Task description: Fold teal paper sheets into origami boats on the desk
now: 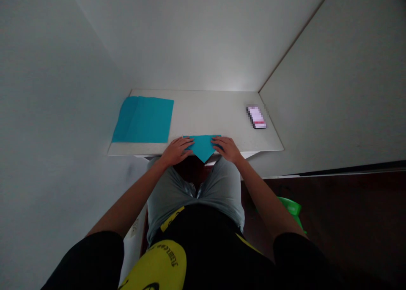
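A teal paper (203,146) folded into a downward-pointing triangle lies at the front edge of the white table (209,112), its tip hanging over the edge. My left hand (175,151) rests flat on the paper's left side, fingers stretched out. My right hand (227,149) presses flat on its right side, fingers spread. Neither hand grips anything.
A stack of flat teal sheets (143,119) lies at the table's left. A phone (256,117) lies near the right rear. White walls close in on the left, back and right. A green stool (290,207) shows under my right arm on the dark floor.
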Tool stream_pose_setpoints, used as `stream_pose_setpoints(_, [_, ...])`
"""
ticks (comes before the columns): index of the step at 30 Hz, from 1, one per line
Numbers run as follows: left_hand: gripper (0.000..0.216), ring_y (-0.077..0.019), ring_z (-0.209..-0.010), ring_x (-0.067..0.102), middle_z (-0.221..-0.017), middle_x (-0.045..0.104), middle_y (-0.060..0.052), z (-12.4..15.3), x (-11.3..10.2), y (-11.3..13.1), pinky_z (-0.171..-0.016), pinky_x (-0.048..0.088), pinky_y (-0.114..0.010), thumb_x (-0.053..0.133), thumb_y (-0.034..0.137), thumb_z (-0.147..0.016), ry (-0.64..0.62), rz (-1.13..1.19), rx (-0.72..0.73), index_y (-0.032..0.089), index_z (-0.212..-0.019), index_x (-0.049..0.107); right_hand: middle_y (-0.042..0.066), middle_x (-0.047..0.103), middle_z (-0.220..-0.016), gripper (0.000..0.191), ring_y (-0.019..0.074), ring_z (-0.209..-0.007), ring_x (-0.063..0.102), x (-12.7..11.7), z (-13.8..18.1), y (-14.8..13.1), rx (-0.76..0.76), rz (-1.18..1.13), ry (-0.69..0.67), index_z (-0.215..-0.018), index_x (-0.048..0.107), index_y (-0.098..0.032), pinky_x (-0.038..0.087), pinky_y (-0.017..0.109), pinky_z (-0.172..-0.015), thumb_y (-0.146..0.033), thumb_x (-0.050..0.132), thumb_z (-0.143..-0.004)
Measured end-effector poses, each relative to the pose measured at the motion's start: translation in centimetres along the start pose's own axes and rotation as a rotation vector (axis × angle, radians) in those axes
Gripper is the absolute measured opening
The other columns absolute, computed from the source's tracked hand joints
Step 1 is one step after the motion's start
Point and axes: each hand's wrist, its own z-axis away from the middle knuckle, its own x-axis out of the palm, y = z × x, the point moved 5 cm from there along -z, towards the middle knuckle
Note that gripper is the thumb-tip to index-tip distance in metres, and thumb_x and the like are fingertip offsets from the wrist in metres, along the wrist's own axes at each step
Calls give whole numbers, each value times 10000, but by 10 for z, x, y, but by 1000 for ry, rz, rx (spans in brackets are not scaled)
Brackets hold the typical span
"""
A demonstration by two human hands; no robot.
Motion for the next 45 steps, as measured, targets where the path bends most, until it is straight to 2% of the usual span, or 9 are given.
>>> stream_pose_setpoints(3, [516,-255,-1548,513,-1616,603,-96,19,0,-3,-1335,304,-511,618,418,-1052,-55,4,37,276,-1548,603,67,615,-1609,485,286,-1510,559,-4,18,0,-46,11,-91,-1523,633,-337,370,554,-1270,-438,654,-1050])
stream_pose_setpoints(7, [381,-232,-1471,603,-1518,692,-75,27,-3,-13,-1270,403,-501,554,332,-1078,-26,40,-23,298,-1425,708,46,672,-1544,410,273,-1463,615,-9,24,7,-30,-18,-112,-1454,694,-364,423,564,-1239,-320,637,-1050])
stream_pose_setpoints(13, [281,-260,-1239,724,-1274,814,-70,-4,-12,-16,-1117,525,-469,596,432,-1063,-39,91,-81,294,-1144,827,58,797,-1342,265,273,-1272,744,-11,0,12,-27,-163,-77,-1218,826,-306,538,507,-1143,-408,652,-1046])
stream_pose_setpoints(19, [246,-257,-1157,706,-1179,805,-75,-27,-19,-16,-1084,528,-433,646,448,-1015,-180,149,-32,270,-978,811,57,756,-1420,288,279,-1320,721,-21,4,14,-153,-240,-136,-1214,836,-315,536,525,-1176,-483,707,-1020])
stream_pose_setpoints(25, [229,-249,-1128,703,-1158,771,-80,-18,-19,-29,-1092,530,-435,743,480,-951,-77,246,-126,256,-950,793,33,756,-1421,246,270,-1364,696,-19,14,22,-113,-254,-97,-1156,848,-334,515,532,-1211,-464,672,-1044])
stream_pose_setpoints(30, [218,-246,-1108,689,-1133,713,-77,-18,-15,-34,-1080,543,-438,752,464,-937,-57,246,-170,254,-889,783,54,810,-1302,255,273,-1234,748,-13,4,23,-22,-226,-49,-1034,839,-297,539,504,-1131,-467,649,-1046])
stream_pose_setpoints(34, [279,-235,-1062,698,-1260,634,-80,-23,-12,-39,-1039,577,-429,790,469,-894,-81,216,-232,259,-1077,773,116,757,-1345,401,313,-1220,700,-10,-5,27,44,-144,-34,-1341,748,-264,516,515,-1093,-493,664,-1022])
stream_pose_setpoints(38, [741,-226,-983,700,-1423,528,-119,-30,-11,-53,-980,608,-429,924,486,-738,-102,168,-364,238,-1381,650,201,599,-1531,769,401,-1355,562,-7,-14,39,106,17,-73,-1615,524,-204,452,580,-1142,-555,727,-963])
stream_pose_setpoints(45, [472,-289,-1159,627,-1218,599,-94,-48,-10,-57,-1043,556,-431,953,488,-660,-171,145,-292,233,-976,713,143,639,-1400,489,376,-1270,567,-15,-35,37,71,35,-224,-1278,728,-275,463,538,-1065,-526,845,-875])
